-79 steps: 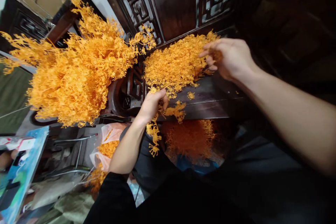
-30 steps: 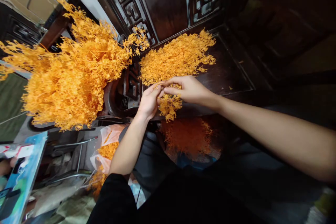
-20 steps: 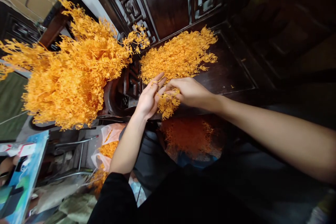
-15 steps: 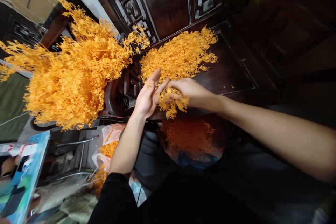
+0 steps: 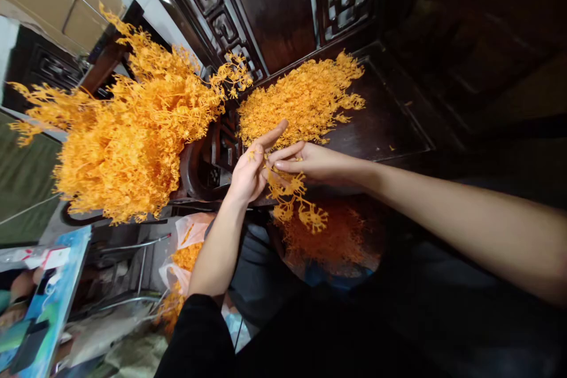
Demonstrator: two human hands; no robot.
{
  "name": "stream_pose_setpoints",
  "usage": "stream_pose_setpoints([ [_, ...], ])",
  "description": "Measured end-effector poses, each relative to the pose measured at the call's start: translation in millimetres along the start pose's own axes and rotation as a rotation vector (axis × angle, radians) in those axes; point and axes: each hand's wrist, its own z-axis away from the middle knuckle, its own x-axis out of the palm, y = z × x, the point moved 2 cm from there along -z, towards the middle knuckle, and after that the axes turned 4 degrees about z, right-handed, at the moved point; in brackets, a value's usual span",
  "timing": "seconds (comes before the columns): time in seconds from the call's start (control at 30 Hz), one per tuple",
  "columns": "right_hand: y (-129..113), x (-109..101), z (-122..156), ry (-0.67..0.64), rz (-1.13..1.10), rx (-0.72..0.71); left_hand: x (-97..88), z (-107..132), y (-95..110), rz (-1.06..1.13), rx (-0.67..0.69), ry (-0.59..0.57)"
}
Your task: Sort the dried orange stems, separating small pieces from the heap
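Note:
An orange plastic sprig (image 5: 287,189), branching into small spidery flower heads, hangs between my two hands over the bench's front edge. My left hand (image 5: 251,172) grips its upper end, with thumb and index finger pointing up and away. From the right, my right hand (image 5: 312,160) meets it, fingertips closed on the sprig near the left fingers; the exact contact is partly hidden. Just beyond my hands, a flat heap of similar orange sprigs (image 5: 301,97) lies on the dark wooden bench seat (image 5: 376,112).
A large bushy pile of orange sprigs (image 5: 124,147) rises at the left by the curved armrest (image 5: 190,168). Below the bench edge sits a dim container of orange pieces (image 5: 328,236). Lower left are a pinkish plastic bag (image 5: 188,230) and a blue-green board (image 5: 57,301) with another person's arm nearby.
The sprig now hangs lower and more spread out below my hands. My right hand has turned and its fingers reach further toward my left hand. The view has shifted slightly.

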Motion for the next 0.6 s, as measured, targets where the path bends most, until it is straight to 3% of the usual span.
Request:
stream_pose_setpoints([
  [0.07,-8,-1,4,-0.082,-0.014,0.014,-0.3,0,1,-0.058,0.007,-0.021],
  [0.13,-16,-5,6,-0.069,0.009,-0.035,-3.1,-1,1,-0.122,0.028,0.010],
  [0.27,-19,-17,6,0.250,0.190,-0.041,-13.2,-4,-4,-0.322,0.063,0.173],
  [0.43,-16,-26,3,0.446,0.576,0.001,-16.5,-3,-8,-0.365,-0.170,0.246],
  [0.53,-20,-58,5,0.762,0.664,0.052,-19.0,-3,2,-0.281,-0.184,0.316],
  [0.6,-23,-82,9,0.988,0.644,0.109,-24.5,-6,8,-0.185,-0.111,0.404],
])
